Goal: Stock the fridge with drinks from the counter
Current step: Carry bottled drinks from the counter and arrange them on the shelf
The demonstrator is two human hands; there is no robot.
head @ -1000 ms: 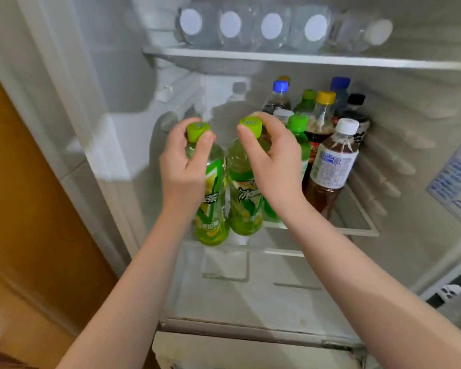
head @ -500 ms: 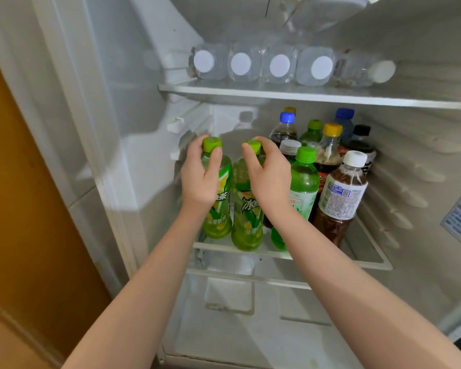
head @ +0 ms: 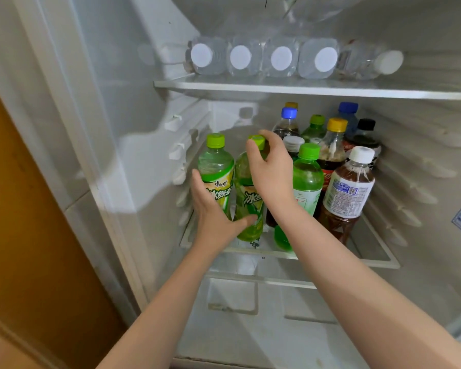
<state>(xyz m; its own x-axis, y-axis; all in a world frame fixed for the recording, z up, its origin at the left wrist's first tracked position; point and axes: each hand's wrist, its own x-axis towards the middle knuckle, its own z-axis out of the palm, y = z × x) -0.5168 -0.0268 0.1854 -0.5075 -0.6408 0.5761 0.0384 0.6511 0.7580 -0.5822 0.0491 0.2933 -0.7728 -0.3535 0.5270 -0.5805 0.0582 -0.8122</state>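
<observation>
Green iced tea filled both task bottles, which stood at the left front of the fridge's middle shelf (head: 370, 258). The left tea bottle (head: 216, 169) was upright and just beside the right tea bottle (head: 246, 187), which leaned slightly. The right hand (head: 270, 174) pinched the right tea bottle's green cap (head: 257, 141) between thumb and curled fingers. The left hand (head: 213, 217) was low in front of both, spread wide: its thumb lay on the right tea bottle's lower body and a finger ran up the left tea bottle's side, with its other fingers hidden.

To the right, close by, stood a green-capped bottle (head: 308, 179) and a white-capped brown drink (head: 349, 193), with yellow-capped (head: 336, 145), blue-capped (head: 288, 123) and black-capped (head: 365, 134) bottles crowded behind. On the upper shelf (head: 304, 89) clear water bottles (head: 280, 58) lay on their sides, white caps outward.
</observation>
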